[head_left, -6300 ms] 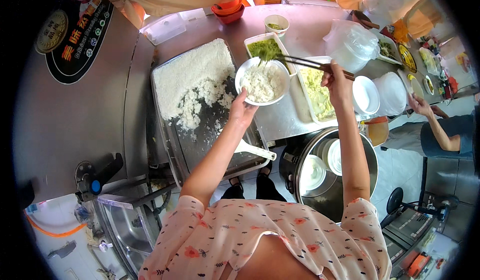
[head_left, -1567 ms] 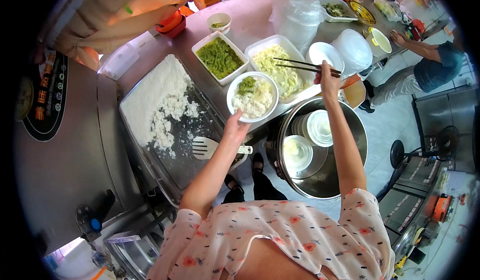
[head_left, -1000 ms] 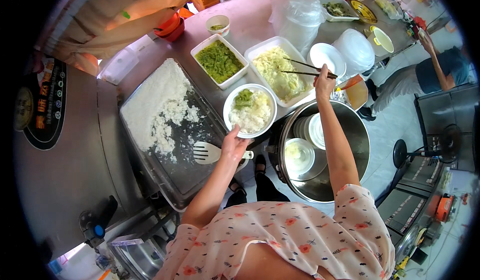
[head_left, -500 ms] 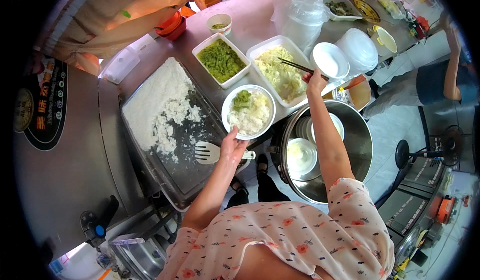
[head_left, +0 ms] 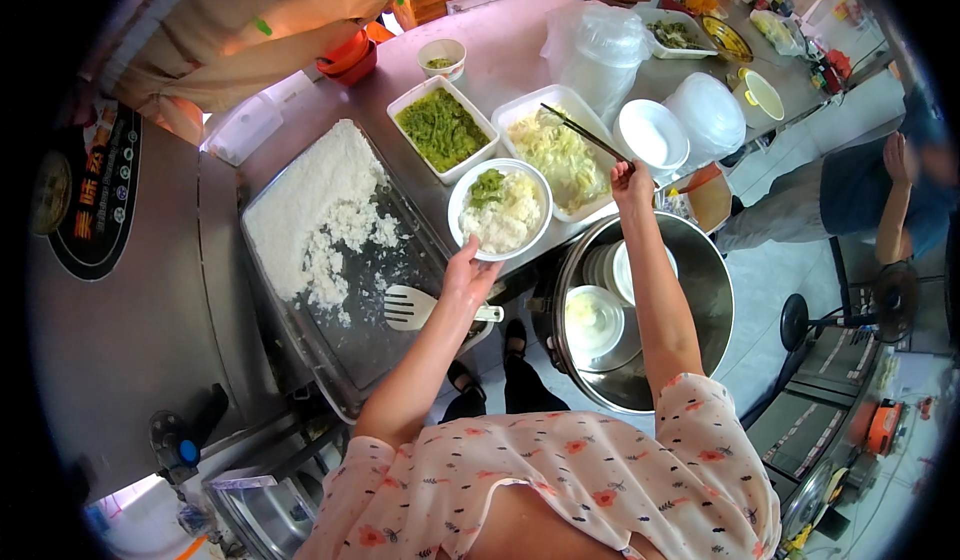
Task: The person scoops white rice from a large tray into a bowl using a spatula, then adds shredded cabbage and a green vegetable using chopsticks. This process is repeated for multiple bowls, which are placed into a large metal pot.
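My left hand grips the near rim of a white bowl, which holds rice, a green mash and pale shredded vegetable. In my right hand is a pair of dark chopsticks, their tips over a white tub of pale yellow-green cabbage. Left of that tub stands another white tub filled with chopped green vegetable. A metal tray to the left carries a heap of cooked rice. Across the tray's near right corner, beside my left wrist, lies a white slotted turner.
Below my right forearm is a deep steel pot with several white bowls inside. A stack of white bowls and bagged containers stand behind my right hand. Another person stands at the right, near a black fan.
The bowl in my left hand has risen slightly toward the far side. My right hand has shifted a little nearer, and the chopstick tips have swung left and up, away from the cabbage.
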The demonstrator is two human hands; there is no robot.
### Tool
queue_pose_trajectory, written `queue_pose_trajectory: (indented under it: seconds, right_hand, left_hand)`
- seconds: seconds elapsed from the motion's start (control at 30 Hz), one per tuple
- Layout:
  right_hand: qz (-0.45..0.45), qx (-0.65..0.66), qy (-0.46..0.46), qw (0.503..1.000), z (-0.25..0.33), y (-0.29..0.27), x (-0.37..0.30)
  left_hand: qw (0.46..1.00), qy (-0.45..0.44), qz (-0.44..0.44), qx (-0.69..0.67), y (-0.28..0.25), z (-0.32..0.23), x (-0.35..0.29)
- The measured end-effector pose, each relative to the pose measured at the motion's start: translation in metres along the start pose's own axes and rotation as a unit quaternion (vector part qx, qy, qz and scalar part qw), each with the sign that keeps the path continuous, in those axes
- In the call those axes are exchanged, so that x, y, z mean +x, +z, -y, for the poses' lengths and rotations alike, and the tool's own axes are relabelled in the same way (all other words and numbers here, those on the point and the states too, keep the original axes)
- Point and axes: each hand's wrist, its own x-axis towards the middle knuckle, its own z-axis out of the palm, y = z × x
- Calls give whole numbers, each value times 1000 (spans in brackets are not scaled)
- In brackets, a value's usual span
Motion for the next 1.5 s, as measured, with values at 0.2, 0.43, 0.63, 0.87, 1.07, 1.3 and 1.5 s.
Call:
queue_pose_trajectory:
  seconds: [0.2, 0.43, 0.63, 0.87, 1.07, 1.3, 1.5]
  right_hand:
    - [128, -22, 17, 991, 51, 11, -35]
    - [218, -245, -173, 929, 78, 48, -126]
    - [243, -464, -285, 803, 71, 64, -170]
    - [265, -536, -297, 745, 64, 65, -184]
    - [248, -530, -300, 753, 74, 72, -183]
    - [201, -366, -295, 860, 77, 61, -128]
    - [132, -332, -283, 890, 50, 45, -57]
  left_hand:
    - [1000, 4, 15, -1, 20, -1, 20]
    - [999, 6, 31, -10, 31, 2, 36]
    - [998, 3, 52, -29, 28, 4, 32]
    - [999, 6, 33, -31, 25, 2, 22]
    - [998, 5, 36, -41, 15, 1, 19]
    - [999, 5, 19, -35, 5, 0, 20]
    - [1000, 7, 17, -13, 5, 0, 14]
